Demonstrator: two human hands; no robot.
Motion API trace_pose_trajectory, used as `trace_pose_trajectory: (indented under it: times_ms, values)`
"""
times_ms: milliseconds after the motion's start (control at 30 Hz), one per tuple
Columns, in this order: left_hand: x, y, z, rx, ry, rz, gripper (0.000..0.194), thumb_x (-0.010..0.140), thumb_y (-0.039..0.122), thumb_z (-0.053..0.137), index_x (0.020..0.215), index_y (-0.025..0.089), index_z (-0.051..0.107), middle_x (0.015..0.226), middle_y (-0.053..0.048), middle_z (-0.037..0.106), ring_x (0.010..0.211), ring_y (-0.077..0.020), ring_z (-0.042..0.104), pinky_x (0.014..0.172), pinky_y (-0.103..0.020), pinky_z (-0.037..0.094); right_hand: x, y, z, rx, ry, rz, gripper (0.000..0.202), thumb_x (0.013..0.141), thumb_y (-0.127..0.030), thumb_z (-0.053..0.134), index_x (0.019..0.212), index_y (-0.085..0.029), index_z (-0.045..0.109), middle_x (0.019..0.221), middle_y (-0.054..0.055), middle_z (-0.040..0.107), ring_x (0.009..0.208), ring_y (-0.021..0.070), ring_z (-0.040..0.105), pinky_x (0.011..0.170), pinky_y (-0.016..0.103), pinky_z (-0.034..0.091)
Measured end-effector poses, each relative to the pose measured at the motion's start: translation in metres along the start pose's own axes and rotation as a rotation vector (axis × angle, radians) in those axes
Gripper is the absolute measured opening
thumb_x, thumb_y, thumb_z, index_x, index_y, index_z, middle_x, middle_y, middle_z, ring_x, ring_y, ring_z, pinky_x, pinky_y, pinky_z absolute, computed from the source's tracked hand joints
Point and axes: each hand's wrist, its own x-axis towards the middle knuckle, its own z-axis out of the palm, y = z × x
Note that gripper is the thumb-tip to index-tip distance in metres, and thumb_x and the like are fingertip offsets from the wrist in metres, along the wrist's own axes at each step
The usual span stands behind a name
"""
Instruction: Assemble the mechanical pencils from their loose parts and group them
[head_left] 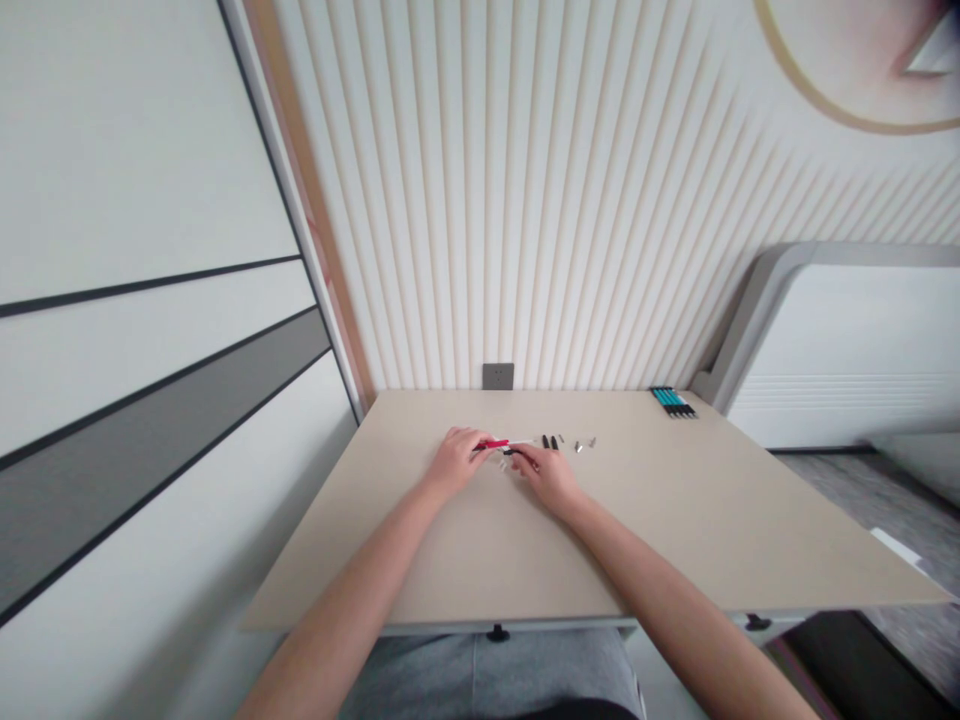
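My left hand (pixel 456 458) is closed around a slim red pen part (pixel 495 443), with a dark end showing by the fingers. Close to it, my right hand (pixel 547 474) pinches a small black piece (pixel 511 452); its exact kind is too small to tell. A thin pale stick (pixel 523 441) reaches rightward from the red part. Small clear bits (pixel 503 465) show between the hands. Just beyond my right hand lie black grip-like pieces (pixel 550 442), a tiny dark piece (pixel 561 438) and small silvery parts (pixel 578 447).
The beige table (pixel 480 560) meets a ribbed wall with a grey socket (pixel 498 376). A row of several blue-and-black pens (pixel 673 402) lies at the back right corner. A white cabinet (pixel 165 480) stands on the left, a bed headboard (pixel 847 340) on the right.
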Motion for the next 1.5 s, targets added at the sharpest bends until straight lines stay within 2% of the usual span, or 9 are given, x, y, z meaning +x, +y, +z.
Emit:
trace_pose_trajectory:
  times_ms: [267,333,500,667,967,1200,1500]
  values:
    - [0.001,0.004,-0.004,-0.007,-0.035,0.019,0.016,0.093,0.033,0.056,0.098,0.02,0.064,0.093,-0.003,0.07,0.088,-0.0185,0.062,0.083,-0.034,0.042,-0.003,-0.004,0.0,-0.041,0.003,0.039,0.03,0.093,-0.036,0.047,0.112,-0.026,0.068,0.07,0.001,0.072,0.058,0.0157,0.063,0.06,0.025,0.044]
    - [0.001,0.004,-0.004,-0.003,-0.061,0.038,0.015,0.093,0.032,0.056,0.098,0.02,0.063,0.094,-0.003,0.071,0.089,-0.0184,0.062,0.084,-0.034,0.041,-0.004,-0.006,0.0,-0.086,-0.004,0.034,0.03,0.093,-0.036,0.047,0.111,-0.026,0.069,0.07,0.001,0.072,0.059,0.0165,0.063,0.059,0.025,0.043]
    - [0.001,0.005,-0.001,-0.005,-0.095,0.067,0.016,0.093,0.033,0.055,0.1,0.021,0.063,0.096,-0.003,0.071,0.091,-0.0183,0.063,0.085,-0.034,0.042,-0.005,-0.009,0.002,-0.193,0.003,-0.041,0.029,0.092,-0.036,0.049,0.112,-0.029,0.069,0.085,0.004,0.074,0.07,0.0187,0.065,0.064,0.026,0.042]
    - [0.001,-0.001,-0.003,0.049,-0.037,0.023,0.019,0.094,0.034,0.053,0.103,0.022,0.064,0.095,-0.004,0.071,0.089,-0.0185,0.063,0.084,-0.035,0.042,-0.003,-0.004,-0.001,-0.104,0.047,0.02,0.031,0.091,-0.039,0.048,0.108,-0.027,0.07,0.072,0.002,0.07,0.058,0.0161,0.058,0.058,0.026,0.04]
    - [-0.005,-0.027,-0.013,0.19,-0.057,-0.041,0.02,0.097,0.029,0.048,0.105,0.024,0.066,0.096,-0.003,0.069,0.093,-0.0183,0.06,0.08,-0.033,0.042,0.002,0.016,-0.014,-0.073,0.135,0.103,0.033,0.088,-0.042,0.048,0.103,-0.022,0.07,0.067,0.001,0.067,0.06,0.0165,0.057,0.059,0.027,0.04]
    - [-0.005,-0.024,-0.011,0.169,-0.076,-0.003,0.022,0.096,0.03,0.048,0.109,0.025,0.066,0.099,-0.004,0.069,0.095,-0.0181,0.059,0.084,-0.033,0.042,0.002,0.02,-0.013,-0.12,0.141,0.096,0.032,0.087,-0.041,0.049,0.101,-0.023,0.071,0.063,0.0,0.065,0.057,0.016,0.057,0.058,0.027,0.039]
    - [-0.004,-0.021,-0.01,0.15,-0.107,0.006,0.024,0.097,0.031,0.046,0.108,0.024,0.066,0.098,-0.005,0.068,0.093,-0.0187,0.06,0.083,-0.034,0.043,0.002,0.02,-0.014,-0.185,0.123,0.091,0.028,0.087,-0.036,0.05,0.102,-0.026,0.071,0.071,0.001,0.069,0.063,0.017,0.06,0.061,0.027,0.04]
